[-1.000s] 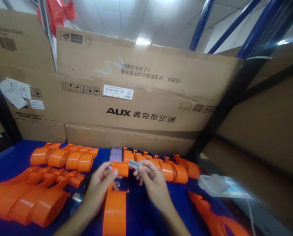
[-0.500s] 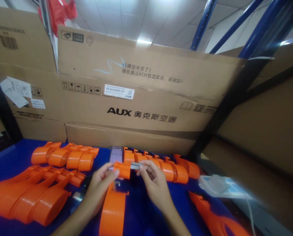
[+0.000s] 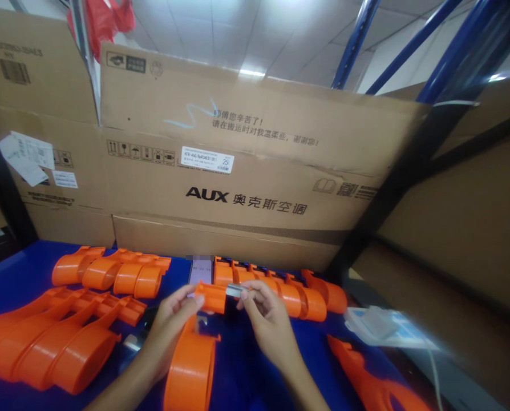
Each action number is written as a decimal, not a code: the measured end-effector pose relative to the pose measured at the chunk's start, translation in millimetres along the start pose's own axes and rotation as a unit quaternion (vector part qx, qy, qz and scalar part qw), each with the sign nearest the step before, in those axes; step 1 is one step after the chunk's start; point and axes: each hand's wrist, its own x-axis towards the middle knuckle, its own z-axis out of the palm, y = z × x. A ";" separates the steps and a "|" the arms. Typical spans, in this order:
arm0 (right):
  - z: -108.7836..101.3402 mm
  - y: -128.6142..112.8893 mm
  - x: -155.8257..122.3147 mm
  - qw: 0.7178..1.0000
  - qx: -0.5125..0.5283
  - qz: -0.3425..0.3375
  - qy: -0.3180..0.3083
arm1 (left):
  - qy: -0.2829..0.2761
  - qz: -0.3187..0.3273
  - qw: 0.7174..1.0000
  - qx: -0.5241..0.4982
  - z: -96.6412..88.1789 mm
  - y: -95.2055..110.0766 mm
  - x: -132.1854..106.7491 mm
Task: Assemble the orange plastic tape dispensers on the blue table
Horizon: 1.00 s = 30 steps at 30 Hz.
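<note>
My left hand [image 3: 175,314] is closed on the head of an orange plastic tape dispenser [image 3: 212,298], thumb on the near face. Below it an orange ring [image 3: 190,365] extends toward me; it seems to belong to the same dispenser, though the joint is partly hidden. A small bright metal piece [image 3: 202,323] shows by the top of that ring. My right hand [image 3: 267,314] pinches a short silvery metal strip [image 3: 235,290] between thumb and fingers. The strip's left end meets the right end of the orange head; whether it sits inside cannot be made out.
Several orange dispensers [image 3: 84,354] lie in rows at left, with more [image 3: 291,297] behind my right hand. Another orange piece [image 3: 375,377] is at right front. A phone [image 3: 201,270] stands at the back before a cardboard sheet [image 3: 238,171]. A clear plastic box [image 3: 377,324] sits at right.
Both hands keep their grips on the dispenser and metal strip. The held head and the ring below have shifted slightly left in view.
</note>
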 end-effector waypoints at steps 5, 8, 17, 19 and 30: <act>0.2 0.3 -0.9 1.000 -0.011 0.002 -0.002 | 0.014 0.017 0.999 0.026 -0.5 0.1 -0.5; -0.6 -0.6 -1.7 1.000 -0.012 -0.001 0.016 | 0.022 0.013 0.999 0.024 -1.1 -0.6 0.3; 0.5 -1.7 -2.1 1.000 -0.013 -0.011 0.009 | 0.028 0.008 1.000 0.007 1.0 -0.9 0.2; 0.9 -0.4 -1.8 1.000 -0.013 -0.011 0.003 | 0.027 0.010 1.000 0.004 1.0 -0.9 0.4; -2.5 -2.7 -5.5 0.995 -0.071 -0.058 -0.040 | 0.003 0.028 0.995 0.095 -7.6 -9.8 4.2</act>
